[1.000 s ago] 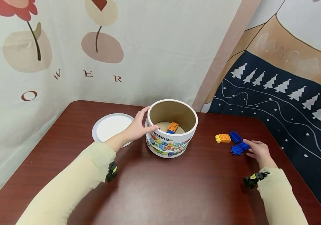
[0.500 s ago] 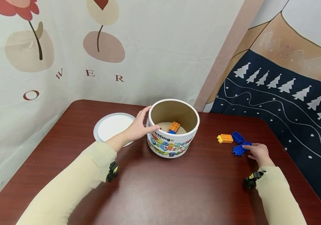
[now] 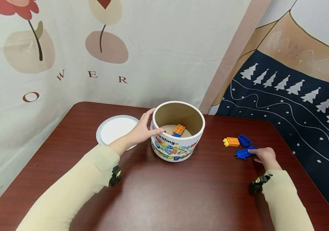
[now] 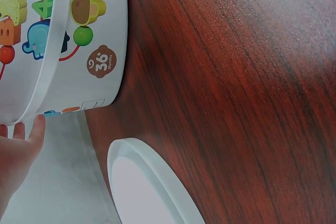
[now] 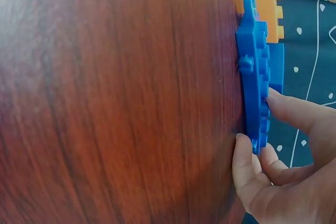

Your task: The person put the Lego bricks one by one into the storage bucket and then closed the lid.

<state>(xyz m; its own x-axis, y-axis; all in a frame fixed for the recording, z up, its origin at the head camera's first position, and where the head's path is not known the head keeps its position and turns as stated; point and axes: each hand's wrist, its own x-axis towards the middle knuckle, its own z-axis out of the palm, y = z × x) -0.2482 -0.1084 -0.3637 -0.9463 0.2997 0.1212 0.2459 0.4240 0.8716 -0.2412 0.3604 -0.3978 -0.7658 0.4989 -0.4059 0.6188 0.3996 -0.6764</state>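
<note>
My left hand (image 3: 139,130) holds the near-left rim of a white toy bucket (image 3: 178,149), thumb and fingers spread along it. In the left wrist view, fingertips (image 4: 38,124) lie at the bucket's rim. Inside are an orange brick (image 3: 179,129) and part of a blue piece (image 3: 176,135). At the right, my right hand (image 3: 266,156) pinches the near end of a flat blue studded brick (image 5: 255,77), one finger on its studs and another digit at its edge. An orange brick (image 3: 233,141) with a yellow end and a blue rectangular brick (image 3: 244,140) lie just behind it.
A round white lid (image 3: 113,126) lies on the dark red table (image 3: 176,195), left of the bucket. A pale printed curtain (image 3: 164,57) hangs behind the table, and a dark blue one with white trees (image 3: 291,118) hangs at the right.
My right hand and the flat blue brick have shifted slightly to the left, and the brick's angle has changed a little. The left hand keeps its place on the bucket.
</note>
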